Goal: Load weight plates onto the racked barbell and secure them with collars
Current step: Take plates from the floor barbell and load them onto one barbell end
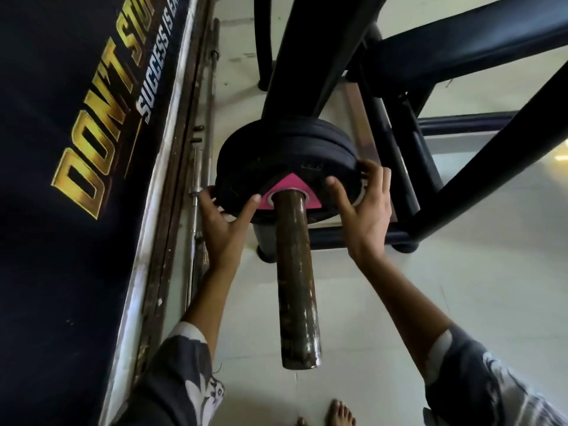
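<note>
Pale tiled floor (399, 302), gym setting, viewed steeply from above.

Item 1: barbell sleeve (295, 272). Brown, worn metal, running from the plates toward the camera. Its near length is bare.

Item 2: weight plates (307, 130). Several black plates are threaded on the far part of the sleeve and packed face to face. The outermost plate (246, 167) carries a pink triangular label (289, 186) around the bore where the sleeve passes through.

Item 3: left hand (224, 222). It grips the outermost plate left of the sleeve. The fingers curl over the rim and the thumb presses on the plate's face just beside the label.

Item 4: right hand (365, 210). It grips the same plate right of the sleeve. The fingers hook round the rim and the thumb lies on the face.

Item 5: rack frame (307, 56). Black tubing, directly behind the plates and spreading to the right of the sleeve. Contact with the plates cannot be determined.

Item 6: spare bars (196, 195). They lie on the floor left of the sleeve, along the base of a dark banner (76, 149) with gold lettering, cut off by the frame edge.

Item 7: bare feet (341, 413), on the floor below the sleeve's near end. Both forearms come out of dark patterned shirt sleeves (181, 379).
</note>
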Tool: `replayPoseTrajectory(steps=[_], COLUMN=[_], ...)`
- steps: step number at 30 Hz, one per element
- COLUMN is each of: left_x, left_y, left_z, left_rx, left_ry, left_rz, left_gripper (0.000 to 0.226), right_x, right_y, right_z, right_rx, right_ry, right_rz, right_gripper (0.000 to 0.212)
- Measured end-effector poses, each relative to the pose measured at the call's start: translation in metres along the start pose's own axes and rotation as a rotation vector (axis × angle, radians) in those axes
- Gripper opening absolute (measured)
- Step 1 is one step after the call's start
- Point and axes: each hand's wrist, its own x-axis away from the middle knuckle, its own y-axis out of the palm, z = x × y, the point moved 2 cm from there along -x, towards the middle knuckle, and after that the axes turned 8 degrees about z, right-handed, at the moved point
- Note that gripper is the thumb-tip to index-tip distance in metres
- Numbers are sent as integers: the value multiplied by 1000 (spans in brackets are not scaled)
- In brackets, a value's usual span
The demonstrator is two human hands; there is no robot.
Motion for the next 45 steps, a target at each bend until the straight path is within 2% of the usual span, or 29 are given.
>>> replayPoseTrajectory(steps=[5, 8, 10, 12, 14, 16, 18, 21, 23, 26, 30, 34, 38, 42, 45], left_x=[32, 43, 48, 53, 57, 64, 80, 121, 141, 153, 159, 178, 227, 281, 322], left_y=[-21, -33, -32, -26, -19, -18, -25, -47, -61, -74, -75, -81, -100, -119, -132], left_z=[9, 7, 8, 14, 26, 33, 32, 17, 12, 18, 28, 33, 37, 87, 152], left_rx=[79, 133, 192, 256, 270, 305, 332, 344, 345, 310, 264, 293, 328, 282, 242], left_ry=[1, 19, -6, -55, -44, -56, -59, -28, -62, -54, -73, -28, -17, -45, -15], left_rz=[-1, -17, -12, 82, 170, 217, 258, 311, 310, 344, 330, 363, 399, 351, 303], left_gripper=[61, 53, 47, 44, 29, 29, 29, 50, 38, 18, 28, 11, 9, 10, 22], right_x=[20, 27, 25, 27, 34, 43, 57, 93, 112, 122, 120, 135, 170, 191, 194], right_y=[-23, -34, -30, -23, -21, -23, -32, -59, -71, -81, -85, -97, -126, -187, -256], right_z=[16, 26, 28, 28, 24, 23, 25, 27, 25, 18, 11, 12, 16, -8, -45], right_rx=[-11, -209, -329, -387, -415, -417, -396, -382, -379, -387, -368, -327, -328, -339, -352], right_ry=[-49, -43, 13, 26, 33, 37, 21, 39, 73, 111, 118, 76, 69, 149, 187], right_rz=[-83, -247, -338, -282, -156, -54, -27, -41, -67, -99, -153, -110, -131, -145, -121], right_gripper=[61, 60, 49, 45, 49, 43, 43, 48, 40, 50, 49, 45, 50, 57, 53])
